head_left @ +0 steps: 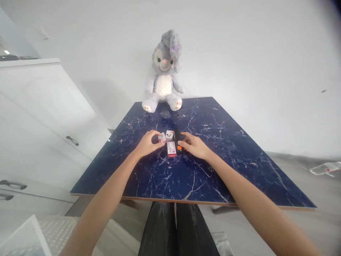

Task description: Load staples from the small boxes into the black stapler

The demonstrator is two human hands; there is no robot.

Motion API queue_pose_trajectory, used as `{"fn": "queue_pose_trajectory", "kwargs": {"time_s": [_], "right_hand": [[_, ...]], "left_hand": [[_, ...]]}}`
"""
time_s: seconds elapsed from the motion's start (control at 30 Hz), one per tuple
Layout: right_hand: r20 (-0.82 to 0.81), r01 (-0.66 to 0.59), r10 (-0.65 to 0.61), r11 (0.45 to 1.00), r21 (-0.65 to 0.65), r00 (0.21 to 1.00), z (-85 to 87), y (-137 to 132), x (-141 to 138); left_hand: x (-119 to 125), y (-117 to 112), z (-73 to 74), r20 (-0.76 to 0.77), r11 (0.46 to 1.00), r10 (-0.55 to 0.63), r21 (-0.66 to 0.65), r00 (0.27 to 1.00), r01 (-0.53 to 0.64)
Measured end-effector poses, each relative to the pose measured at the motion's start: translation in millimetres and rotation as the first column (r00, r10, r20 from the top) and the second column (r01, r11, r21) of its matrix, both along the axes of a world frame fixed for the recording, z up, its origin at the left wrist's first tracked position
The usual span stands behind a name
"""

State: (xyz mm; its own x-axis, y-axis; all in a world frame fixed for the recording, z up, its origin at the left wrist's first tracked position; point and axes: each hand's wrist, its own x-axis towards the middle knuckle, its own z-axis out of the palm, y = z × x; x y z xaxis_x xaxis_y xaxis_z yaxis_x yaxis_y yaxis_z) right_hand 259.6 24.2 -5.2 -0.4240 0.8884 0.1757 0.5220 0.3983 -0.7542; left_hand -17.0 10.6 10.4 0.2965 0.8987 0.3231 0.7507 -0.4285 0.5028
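Observation:
My left hand (149, 143) pinches a small red-and-white box (162, 137) between thumb and fingers. Under my right hand (194, 145) is a long black object with an orange part (177, 135); thumb and fingertips close on its right side, and its exact kind is unclear. Between the hands, a small white box with a dark print (169, 134) lies on the blue marbled table (202, 185). Just nearer to me lies another red-and-white box (172, 149), close against the black object's left side. The boxes' lettering is too small to read.
A grey plush rabbit (163, 85) sits at the table's far edge against the wall. White cabinets (48, 128) with dark handles stand on the left. On the floor at right lies a clear plastic item (326, 168). A white perforated object (57, 231) is at lower left.

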Motion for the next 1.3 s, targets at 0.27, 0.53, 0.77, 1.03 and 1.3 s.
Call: {"fn": "queue_pose_trajectory", "kwargs": {"time_s": [0.27, 0.53, 0.77, 1.03, 1.3], "right_hand": [[-0.037, -0.013, 0.012, 1.000, -0.021, 0.999, 4.0, -2.2, -1.5], [-0.025, -0.007, 0.007, 1.000, -0.005, 1.000, 5.3, -2.0, -0.8], [-0.031, -0.018, 0.018, 1.000, -0.008, 0.999, 4.5, -2.3, -1.4], [-0.028, -0.013, 0.012, 1.000, -0.027, 1.000, 2.9, -0.9, 0.8], [-0.015, -0.003, 0.003, 1.000, 0.002, 1.000, 0.6, 0.0, -0.1]], "left_hand": [[36.0, -24.7, 5.7, -0.020, 0.978, -0.210, -0.014, 0.977, 0.210], [33.7, -23.6, 1.9, -0.022, 0.964, -0.253, -0.088, 0.967, 0.250], [29.1, -23.2, -1.5, -0.005, 0.947, -0.232, -0.230, 0.973, 0.224], [24.6, -17.5, -5.4, 0.009, 0.963, -0.236, -0.132, 0.972, 0.235], [19.7, 1.2, -17.9, 0.022, 0.987, -0.087, -0.133, 0.996, 0.089]]}}
